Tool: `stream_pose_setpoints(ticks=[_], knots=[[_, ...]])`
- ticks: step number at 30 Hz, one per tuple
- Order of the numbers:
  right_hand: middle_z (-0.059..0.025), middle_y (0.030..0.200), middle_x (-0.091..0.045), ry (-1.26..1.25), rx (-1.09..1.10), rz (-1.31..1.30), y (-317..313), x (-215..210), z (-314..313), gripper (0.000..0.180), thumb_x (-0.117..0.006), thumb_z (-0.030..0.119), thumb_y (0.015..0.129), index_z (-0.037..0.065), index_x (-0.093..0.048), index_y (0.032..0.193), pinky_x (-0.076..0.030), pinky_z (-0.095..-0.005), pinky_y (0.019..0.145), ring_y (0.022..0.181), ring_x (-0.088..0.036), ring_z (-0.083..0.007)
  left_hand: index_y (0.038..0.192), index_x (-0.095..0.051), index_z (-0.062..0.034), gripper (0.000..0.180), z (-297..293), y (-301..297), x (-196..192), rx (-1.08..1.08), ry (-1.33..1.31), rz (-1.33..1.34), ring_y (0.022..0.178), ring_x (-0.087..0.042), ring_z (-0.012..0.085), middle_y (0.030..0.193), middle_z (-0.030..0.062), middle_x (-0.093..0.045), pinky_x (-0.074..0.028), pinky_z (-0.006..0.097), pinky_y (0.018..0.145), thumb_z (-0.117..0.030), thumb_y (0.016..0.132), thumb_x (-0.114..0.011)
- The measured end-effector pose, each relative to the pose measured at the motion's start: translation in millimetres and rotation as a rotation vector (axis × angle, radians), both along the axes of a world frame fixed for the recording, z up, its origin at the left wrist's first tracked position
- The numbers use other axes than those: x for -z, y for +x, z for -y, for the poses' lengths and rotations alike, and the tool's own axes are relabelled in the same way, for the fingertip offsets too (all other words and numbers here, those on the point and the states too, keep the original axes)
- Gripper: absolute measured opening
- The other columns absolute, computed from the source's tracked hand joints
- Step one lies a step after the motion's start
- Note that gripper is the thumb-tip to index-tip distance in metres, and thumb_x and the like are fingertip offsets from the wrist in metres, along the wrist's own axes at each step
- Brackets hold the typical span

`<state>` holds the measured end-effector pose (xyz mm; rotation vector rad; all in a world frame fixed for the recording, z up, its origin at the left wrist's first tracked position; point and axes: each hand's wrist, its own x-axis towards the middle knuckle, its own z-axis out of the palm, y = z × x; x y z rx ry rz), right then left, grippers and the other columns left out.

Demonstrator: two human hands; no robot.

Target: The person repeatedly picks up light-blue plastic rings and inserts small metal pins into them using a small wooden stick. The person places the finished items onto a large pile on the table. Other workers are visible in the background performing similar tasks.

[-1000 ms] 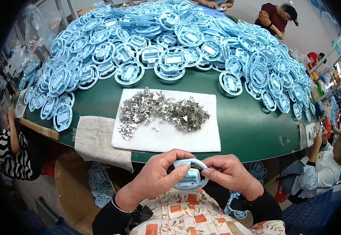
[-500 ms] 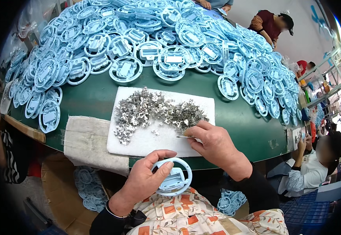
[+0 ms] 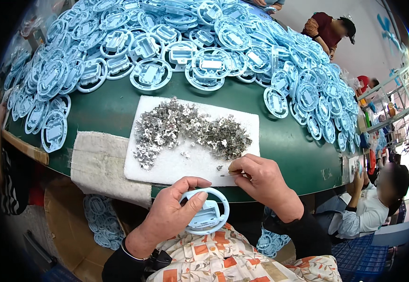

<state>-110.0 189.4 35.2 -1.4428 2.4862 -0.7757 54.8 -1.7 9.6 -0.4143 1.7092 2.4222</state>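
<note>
My left hand (image 3: 172, 207) grips a light-blue plastic toy steering wheel (image 3: 223, 210) by its rim, thumb laid over the front. The wheel's recessed middle faces up, above my lap. Between the thumb and fingers of my right hand (image 3: 256, 177) is a slim, tweezers-like metal tool (image 3: 228, 175), its tip pointing left over the front of a white foam board (image 3: 174, 173). One small metal piece (image 3: 219, 168) lies just beyond that tip. Heaped on the board are many small silvery metal pieces (image 3: 167, 129), too small to tell their exact kind.
A large pile of similar blue wheels (image 3: 211, 63) covers the back of the green table (image 3: 106, 110). A pale cloth pad (image 3: 108, 164) lies left of the board. Below the edge, a cardboard box (image 3: 68, 225) stands beside more wheels. Other people work around, one in white (image 3: 366, 207) at right.
My right hand has drawn slightly right and nearer to me, taking the tool's tip off the heap's edge. A single metal piece now shows by the tip. The left hand keeps the wheel nearly still.
</note>
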Motion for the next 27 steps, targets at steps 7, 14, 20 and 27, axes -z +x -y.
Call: stream_pose_setpoints(ticks=[7, 14, 20, 27], knots=[[-0.0072, 0.088, -0.064, 0.029, -0.103, -0.115, 2.6, -1.8, 16.3, 0.017, -0.073, 0.005, 0.081, 0.008, -0.067, 0.097, -0.055, -0.0385, 0.063, 0.075, -0.068, -0.0279, 0.126, -0.059, 0.0026, 0.03, -3.1, -1.0, 1.2, -0.023, -0.031, 0.024, 0.093, -0.061, 0.0048, 0.106, 0.0032, -0.068, -0.052, 0.022, 0.084, -0.018, 0.104, -0.059], [-0.0041, 0.082, -0.064, -0.249, 0.149, 0.366, 8.5, -1.9, 18.7, 0.009, -0.075, 0.006, 0.089, 0.003, -0.068, 0.094, -0.048, -0.03, 0.059, 0.067, -0.059, -0.013, 0.124, -0.062, 0.0022, 0.029, -11.6, -9.5, -6.6, -0.038, -0.146, -0.036, 0.084, -0.058, 0.0034, 0.098, 0.0005, -0.067, -0.048, 0.021, 0.075, -0.02, 0.105, -0.059], [0.0005, 0.08, -0.062, -0.243, 0.162, 0.583, 20.5, -18.5, 18.8, 0.01, -0.075, 0.008, 0.091, 0.0, -0.069, 0.094, -0.043, -0.0235, 0.061, 0.069, -0.05, -0.0051, 0.114, -0.068, -0.0015, 0.03, -14.8, -23.9, -9.7, -0.069, -0.443, -0.127, 0.062, -0.065, 0.0139, 0.073, 0.0117, -0.07, -0.051, 0.032, 0.059, -0.029, 0.103, -0.062], [0.0012, 0.084, -0.065, -0.178, 0.155, 0.681, 15.8, -19.2, 8.7, 0.013, -0.072, 0.011, 0.095, 0.0, -0.07, 0.1, -0.043, -0.0225, 0.062, 0.071, -0.05, -0.0036, 0.108, -0.07, 0.0005, 0.027, -12.4, -29.9, -14.2, -0.002, -0.511, -0.115, 0.072, -0.058, 0.0039, 0.076, 0.0003, -0.068, -0.049, 0.024, 0.066, -0.025, 0.104, -0.062]])
